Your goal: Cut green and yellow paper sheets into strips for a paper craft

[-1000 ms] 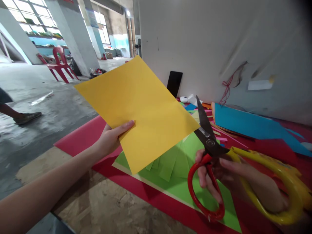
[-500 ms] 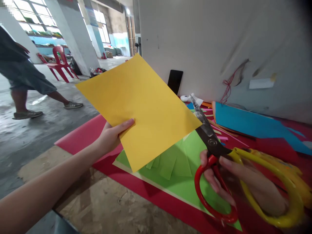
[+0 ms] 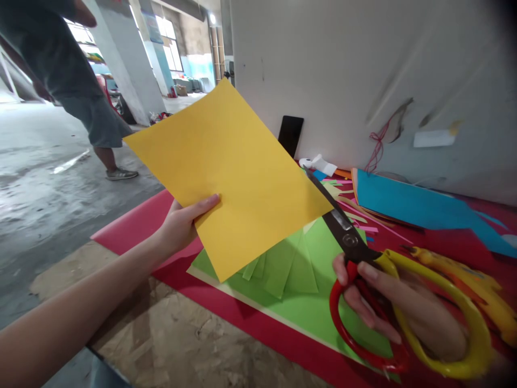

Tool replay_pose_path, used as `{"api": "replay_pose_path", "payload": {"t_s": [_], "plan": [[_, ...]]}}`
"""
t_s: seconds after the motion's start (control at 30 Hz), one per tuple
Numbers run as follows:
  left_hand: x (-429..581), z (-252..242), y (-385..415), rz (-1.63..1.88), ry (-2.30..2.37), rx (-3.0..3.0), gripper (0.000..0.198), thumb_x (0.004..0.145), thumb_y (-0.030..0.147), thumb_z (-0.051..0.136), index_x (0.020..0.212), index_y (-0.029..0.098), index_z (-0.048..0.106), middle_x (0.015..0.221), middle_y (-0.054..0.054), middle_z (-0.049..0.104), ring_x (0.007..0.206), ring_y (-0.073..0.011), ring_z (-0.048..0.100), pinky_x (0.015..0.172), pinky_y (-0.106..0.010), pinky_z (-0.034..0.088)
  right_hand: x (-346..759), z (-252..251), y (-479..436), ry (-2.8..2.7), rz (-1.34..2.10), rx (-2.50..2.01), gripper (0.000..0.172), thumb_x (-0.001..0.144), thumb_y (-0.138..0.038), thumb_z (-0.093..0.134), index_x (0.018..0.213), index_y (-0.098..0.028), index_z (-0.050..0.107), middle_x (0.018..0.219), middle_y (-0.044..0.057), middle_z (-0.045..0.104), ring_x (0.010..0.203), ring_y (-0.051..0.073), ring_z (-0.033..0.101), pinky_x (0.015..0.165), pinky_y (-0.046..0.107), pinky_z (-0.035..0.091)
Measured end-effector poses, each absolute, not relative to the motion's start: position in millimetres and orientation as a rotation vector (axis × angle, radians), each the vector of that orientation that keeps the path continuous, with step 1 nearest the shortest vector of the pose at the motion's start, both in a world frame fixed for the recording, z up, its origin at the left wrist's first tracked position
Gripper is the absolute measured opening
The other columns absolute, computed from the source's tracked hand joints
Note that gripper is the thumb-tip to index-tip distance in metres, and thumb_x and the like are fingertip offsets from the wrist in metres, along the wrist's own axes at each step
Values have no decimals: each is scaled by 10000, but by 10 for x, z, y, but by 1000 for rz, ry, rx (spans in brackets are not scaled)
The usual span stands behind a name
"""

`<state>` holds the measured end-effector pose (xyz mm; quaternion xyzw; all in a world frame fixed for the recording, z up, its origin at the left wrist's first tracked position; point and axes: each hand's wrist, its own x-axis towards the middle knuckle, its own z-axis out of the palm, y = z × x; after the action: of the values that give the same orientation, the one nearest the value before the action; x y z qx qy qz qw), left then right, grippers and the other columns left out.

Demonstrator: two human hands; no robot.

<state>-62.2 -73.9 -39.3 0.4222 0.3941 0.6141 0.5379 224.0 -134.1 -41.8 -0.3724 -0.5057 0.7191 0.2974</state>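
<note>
My left hand [image 3: 183,223] pinches a sheet of yellow paper [image 3: 234,178] near its lower left edge, thumb on top and fingers behind. The sheet is held up in the air at a tilt. My right hand [image 3: 404,302] grips scissors [image 3: 349,240] with one red handle and one yellow handle. Their dark blades point up and left and lie at the right corner of the sheet, partly hidden behind it. Below the sheet, green paper [image 3: 347,312] with several cut green pieces [image 3: 278,275] lies on the red-covered table.
Blue paper [image 3: 424,207] rests on a stack by the white wall. Yellow tools [image 3: 468,280] lie right of the scissors. A black phone [image 3: 291,134] leans on the wall, near paper scraps [image 3: 355,218]. A person in shorts [image 3: 89,102] walks on the floor at left.
The scissors have shifted slightly, and their blades now slip farther behind the sheet's right corner. The yellow paper has moved a little up and left. The person at left has come closer.
</note>
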Motion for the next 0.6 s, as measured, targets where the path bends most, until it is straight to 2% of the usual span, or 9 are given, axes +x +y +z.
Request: {"api": "replay_pose_path", "payload": {"t_s": [0.07,0.13,0.2,0.27,0.47,0.53,0.6], "plan": [[-629,-401,-738,1453,929,1014,555,671,180,654,1195,237,482,972,-30,668,817,-219,641,674,-296,554,2237,-411,-1336,-1348,1927,-918,241,810,-428,423,837,-240,571,519,-23,546,298,34,359,282,136,233],[-633,-409,-736,1445,912,1010,551,679,180,648,1199,241,477,977,-24,667,818,-215,641,680,-297,554,2229,-385,-1338,-1353,1956,-805,200,801,-357,454,944,-265,559,628,2,586,411,76,473,360,172,348],[-635,-408,-734,1440,896,985,544,680,176,646,1194,234,480,979,-22,667,819,-215,640,678,-296,556,2222,-351,-1339,-1379,1984,-713,280,767,-293,490,1044,-277,526,760,29,607,578,133,554,502,247,438],[-635,-391,-732,1455,895,943,522,676,171,648,1174,213,498,975,-29,668,824,-218,638,686,-297,556,2228,-323,-1330,-1417,2003,-666,353,746,-249,497,1098,-274,500,835,40,605,668,157,565,603,291,449],[-651,-314,-662,1576,885,862,385,685,158,621,1065,169,564,1028,-41,645,951,-233,590,815,-320,516,2354,-255,-1227,-1539,2064,-658,342,757,-229,444,1095,-221,491,843,76,616,629,153,541,567,291,426],[-677,-332,-622,1658,918,874,342,700,201,607,1039,175,573,1086,-34,614,1008,-230,558,854,-309,493,2402,-220,-1186,-1621,1962,-722,310,780,-258,427,1082,-217,485,826,64,608,590,141,529,569,295,425],[-718,-378,-600,1747,1040,936,295,717,252,593,1003,185,584,1129,-18,584,1077,-218,510,895,-279,461,2436,-202,-1139,-1693,1696,-929,250,808,-302,402,1009,-210,517,795,48,598,563,133,517,584,296,430]]}}
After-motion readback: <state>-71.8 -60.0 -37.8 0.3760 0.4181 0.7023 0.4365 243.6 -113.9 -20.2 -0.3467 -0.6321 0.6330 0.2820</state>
